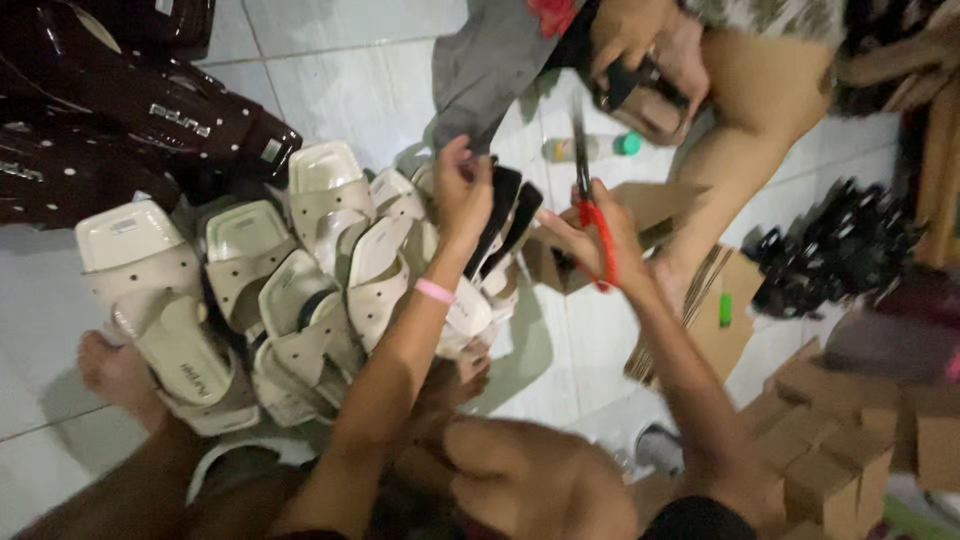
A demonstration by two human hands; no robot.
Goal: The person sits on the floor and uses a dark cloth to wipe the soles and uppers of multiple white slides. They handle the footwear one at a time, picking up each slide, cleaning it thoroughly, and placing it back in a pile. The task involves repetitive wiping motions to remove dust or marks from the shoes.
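Knee (530, 480) closest to cam, above it left hand (462, 195) pinched shut on black straps (505, 215) over the pile of cream sandals (300, 290) on the tile floor, right hand (595, 240) closed around red-handled scissors (590, 190), blade up just beside the straps.

Flattened brown cardboard pieces (725, 310) lie on the floor just beyond the right hand (590, 240), with one folded brown box panel (650, 205) directly behind that hand. A stack of small brown cardboard boxes (850, 440) stands to the right of the right forearm, well apart from the left hand (462, 195). Small pale rectangular labels (125, 226) mark the insoles of cream sandals (150, 290) left of the left hand.
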